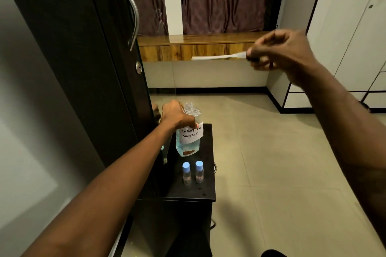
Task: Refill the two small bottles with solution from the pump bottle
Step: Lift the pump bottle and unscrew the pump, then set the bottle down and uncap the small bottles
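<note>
Left hand (177, 116) grips the open pump bottle (189, 131) steady; right hand (279, 52) pinches the removed pump (219, 57) (tube dripping, likely), best parked beside the capped small bottles (193, 173) below.

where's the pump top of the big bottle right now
In the head view, the right hand holds the pump top in the air, upper right, well above the open pump bottle.

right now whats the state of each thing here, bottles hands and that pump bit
pump bottle: upright on the black stand, neck open, pump removed, part full of bluish liquid
pump head: out of the bottle, held up in the air with its tube sticking out sideways
two small bottles: upright, side by side, blue caps on
left hand: gripping the pump bottle's shoulder
right hand: closed on the pump head
</note>
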Available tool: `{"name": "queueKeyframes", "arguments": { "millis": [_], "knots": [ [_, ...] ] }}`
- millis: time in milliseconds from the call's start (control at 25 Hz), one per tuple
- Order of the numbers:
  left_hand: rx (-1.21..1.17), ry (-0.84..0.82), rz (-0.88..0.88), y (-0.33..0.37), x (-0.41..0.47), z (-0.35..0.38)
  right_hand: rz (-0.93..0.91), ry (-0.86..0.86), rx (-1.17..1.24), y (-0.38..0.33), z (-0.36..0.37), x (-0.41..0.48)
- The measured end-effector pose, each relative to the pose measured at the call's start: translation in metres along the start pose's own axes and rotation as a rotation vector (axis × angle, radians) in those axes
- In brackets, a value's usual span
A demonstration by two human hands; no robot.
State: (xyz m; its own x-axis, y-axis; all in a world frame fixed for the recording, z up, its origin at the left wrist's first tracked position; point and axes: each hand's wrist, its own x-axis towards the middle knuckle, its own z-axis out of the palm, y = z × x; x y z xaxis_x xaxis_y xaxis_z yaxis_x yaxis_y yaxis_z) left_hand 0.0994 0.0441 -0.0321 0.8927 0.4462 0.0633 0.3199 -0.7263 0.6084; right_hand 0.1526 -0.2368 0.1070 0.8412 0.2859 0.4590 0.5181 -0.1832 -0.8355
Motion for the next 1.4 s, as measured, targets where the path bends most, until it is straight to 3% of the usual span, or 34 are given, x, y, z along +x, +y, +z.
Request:
{"name": "queueKeyframes", "arguments": {
  "millis": [240,400,560,760,1080,1400],
  "knots": [
    [0.128,0.069,-0.024,-0.004,-0.008,0.014,0.589,0.116,0.083,0.122,0.088,-0.052],
    [0.087,0.107,-0.062,-0.008,-0.010,0.024,0.792,0.141,-0.015,0.174,0.152,-0.076],
    [0.077,0.142,-0.087,-0.011,-0.009,0.034,0.816,0.137,-0.071,0.204,0.193,-0.087],
    [0.151,0.107,-0.070,-0.015,-0.004,0.036,0.794,0.014,-0.168,0.226,0.223,-0.092],
    [0.122,0.134,-0.060,-0.017,-0.012,0.033,0.638,-0.070,-0.259,0.230,0.224,-0.094],
    [0.070,0.279,0.038,-0.018,-0.031,0.026,0.655,-0.045,-0.172,0.236,0.215,-0.095]
  ]
}}
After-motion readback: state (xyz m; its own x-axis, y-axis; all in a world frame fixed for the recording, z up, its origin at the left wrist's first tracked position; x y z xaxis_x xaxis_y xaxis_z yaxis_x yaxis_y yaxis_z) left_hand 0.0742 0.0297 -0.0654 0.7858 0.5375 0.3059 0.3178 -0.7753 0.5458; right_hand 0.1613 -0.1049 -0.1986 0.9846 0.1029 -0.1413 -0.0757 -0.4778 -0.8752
